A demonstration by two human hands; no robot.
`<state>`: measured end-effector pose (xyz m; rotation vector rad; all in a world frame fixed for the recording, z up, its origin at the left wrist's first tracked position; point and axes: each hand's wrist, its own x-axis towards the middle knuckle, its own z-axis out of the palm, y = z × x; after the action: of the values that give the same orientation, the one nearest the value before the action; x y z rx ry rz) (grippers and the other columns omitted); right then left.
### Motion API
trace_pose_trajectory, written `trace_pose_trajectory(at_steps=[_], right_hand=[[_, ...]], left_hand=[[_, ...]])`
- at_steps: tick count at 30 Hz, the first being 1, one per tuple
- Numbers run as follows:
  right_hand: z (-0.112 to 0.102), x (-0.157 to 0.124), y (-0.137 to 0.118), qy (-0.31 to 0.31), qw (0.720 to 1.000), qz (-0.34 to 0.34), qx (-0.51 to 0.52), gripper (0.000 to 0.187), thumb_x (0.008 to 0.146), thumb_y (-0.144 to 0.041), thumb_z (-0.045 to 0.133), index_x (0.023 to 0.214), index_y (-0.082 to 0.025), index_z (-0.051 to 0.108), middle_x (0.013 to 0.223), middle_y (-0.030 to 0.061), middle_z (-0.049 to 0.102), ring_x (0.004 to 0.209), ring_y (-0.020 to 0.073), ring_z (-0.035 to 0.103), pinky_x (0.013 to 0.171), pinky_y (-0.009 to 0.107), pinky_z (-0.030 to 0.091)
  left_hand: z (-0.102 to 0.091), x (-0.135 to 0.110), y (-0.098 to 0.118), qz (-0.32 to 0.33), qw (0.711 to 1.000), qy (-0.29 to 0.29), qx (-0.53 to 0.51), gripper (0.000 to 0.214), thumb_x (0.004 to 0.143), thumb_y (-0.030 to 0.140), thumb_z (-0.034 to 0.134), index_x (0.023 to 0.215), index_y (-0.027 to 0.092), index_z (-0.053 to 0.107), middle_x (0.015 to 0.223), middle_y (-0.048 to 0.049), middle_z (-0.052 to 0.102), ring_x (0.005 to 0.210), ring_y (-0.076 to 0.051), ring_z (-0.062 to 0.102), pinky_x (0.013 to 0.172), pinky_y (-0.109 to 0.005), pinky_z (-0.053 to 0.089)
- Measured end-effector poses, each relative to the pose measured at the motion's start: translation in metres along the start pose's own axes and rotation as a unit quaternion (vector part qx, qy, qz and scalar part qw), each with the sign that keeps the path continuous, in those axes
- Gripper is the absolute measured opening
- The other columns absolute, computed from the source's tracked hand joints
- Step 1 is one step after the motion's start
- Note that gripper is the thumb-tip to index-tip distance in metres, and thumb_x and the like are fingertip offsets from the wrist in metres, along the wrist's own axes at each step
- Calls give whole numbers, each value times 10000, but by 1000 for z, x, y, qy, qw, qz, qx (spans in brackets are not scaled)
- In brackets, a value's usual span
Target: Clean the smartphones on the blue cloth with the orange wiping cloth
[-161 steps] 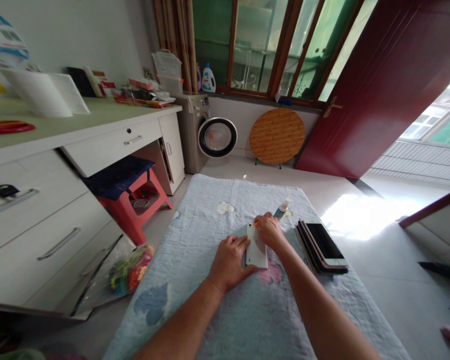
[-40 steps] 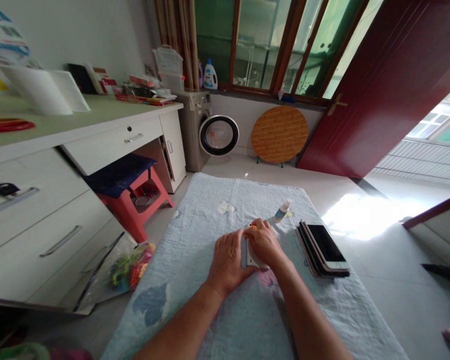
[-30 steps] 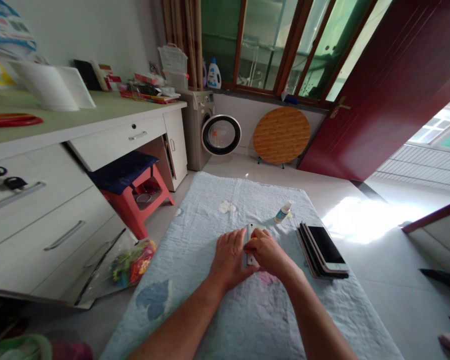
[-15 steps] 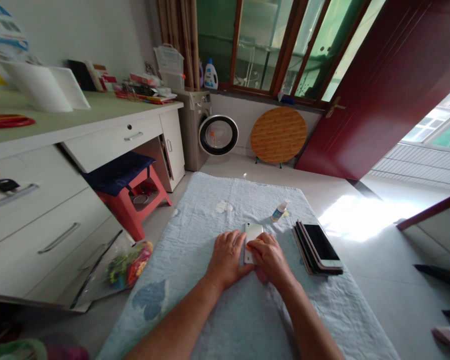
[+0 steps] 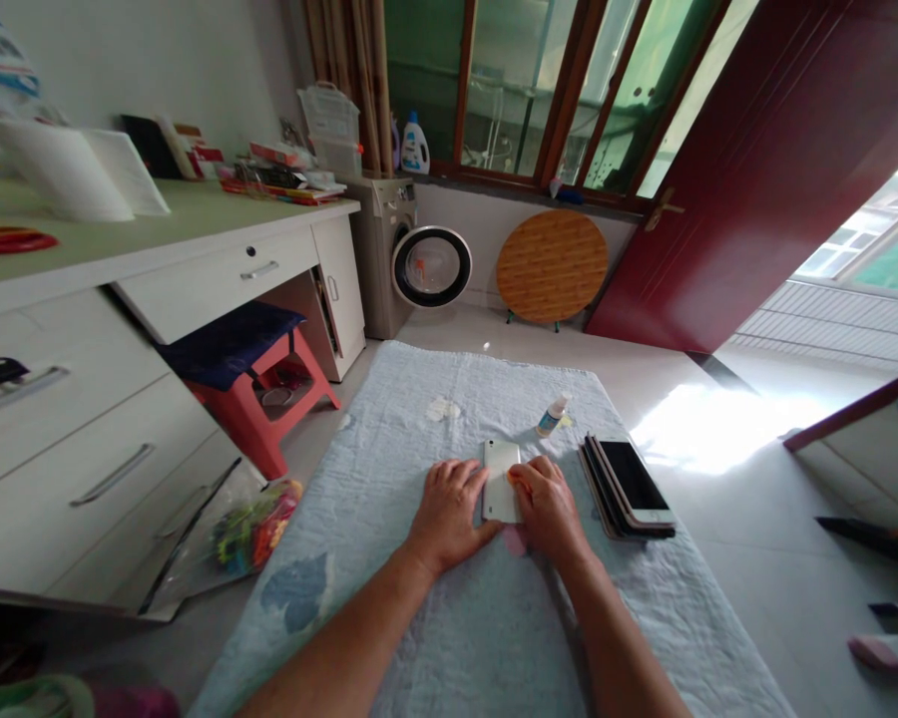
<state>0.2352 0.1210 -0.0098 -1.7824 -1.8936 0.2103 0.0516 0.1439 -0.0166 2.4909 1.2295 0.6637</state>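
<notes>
A white smartphone point(image 5: 501, 481) lies face down on the pale blue cloth point(image 5: 449, 379), its camera at the top left corner. My left hand point(image 5: 450, 511) holds it in place, fingertips against its left edge and thumb along its lower edge. Pinched in my right hand point(image 5: 552, 504) is a small orange cloth point(image 5: 513, 478), mostly hidden by the fingers and pressed to the phone's right side. Beyond the right hand stands a small spray bottle point(image 5: 552, 417) with a white top. To the right sits a stack of phones point(image 5: 633, 489), the top one with a black screen.
A white desk point(image 5: 217, 269) with drawers runs along the left, with a red stool point(image 5: 269, 409) beneath it. A bag of colourful items point(image 5: 246, 529) lies beside the covered table. Farther back are a washing machine point(image 5: 381, 249) with its door open, a round wooden tabletop point(image 5: 552, 265) and a red door point(image 5: 688, 170).
My right hand has moved to the right across the phone's back with the orange cloth, uncovering more of the phone. My left hand stays at its left edge. The view has shifted slightly.
</notes>
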Motion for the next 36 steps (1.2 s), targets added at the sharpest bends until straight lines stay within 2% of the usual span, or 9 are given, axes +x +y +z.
trace_pose_trajectory(at_steps=[4,8,15,20,23,29,33,36], right_hand=[[8,3,-6,23,1000,-8,0,240,912,-183,455,1061,-192,643,927,69,585,881,203,485,818,310,397],[11,7,-9,30,1000,4,-3,232,932,-209,455,886,-204,682,898,58,566,882,193,465,816,291,392],[2,2,-21,-71,995,-64,36,206,883,-140,531,824,-207,717,888,40,568,877,167,482,809,273,391],[-10,-4,-26,-148,981,-93,81,212,848,-99,556,842,-219,732,891,30,579,887,154,520,815,265,403],[-20,-5,-24,-182,975,-85,99,194,826,-95,579,839,-218,728,872,23,580,870,146,535,806,254,412],[-35,-6,-12,-195,978,-34,69,91,780,-104,616,774,-183,659,876,29,589,849,153,536,776,254,412],[-33,-8,-15,-201,977,-44,54,103,764,-83,599,755,-182,628,831,17,579,825,146,529,756,244,399],[-25,-10,-25,-198,977,-74,32,142,761,-51,572,771,-184,622,834,16,572,825,144,519,751,237,388]], left_hand=[[1,0,-1,-3,1000,0,2,656,730,606,678,1258,236,553,1296,-97,554,1192,-323,451,1045,-496,323],[0,0,0,-7,1000,-4,3,667,727,586,692,1273,228,550,1295,-98,555,1188,-323,451,1044,-488,326],[-1,1,-2,-5,1000,-3,-13,671,762,582,658,1318,233,520,1321,-93,552,1174,-312,462,1023,-486,342],[0,1,-3,11,1000,-5,-25,533,781,520,671,1240,263,588,1337,-45,575,1162,-292,465,1023,-480,345],[0,0,-2,12,1000,-8,-27,546,757,494,692,1241,261,594,1341,-38,579,1165,-294,466,1043,-492,332],[-5,0,0,8,999,-17,-33,574,697,335,697,1254,251,591,1355,-25,570,1182,-298,462,1091,-513,282],[-4,3,-2,-5,999,-25,-41,378,854,258,551,1224,288,620,1335,15,589,1175,-257,476,1086,-496,294],[-2,4,-4,-15,999,-22,-36,348,937,229,448,1222,328,623,1306,42,611,1136,-236,495,1057,-477,329]])
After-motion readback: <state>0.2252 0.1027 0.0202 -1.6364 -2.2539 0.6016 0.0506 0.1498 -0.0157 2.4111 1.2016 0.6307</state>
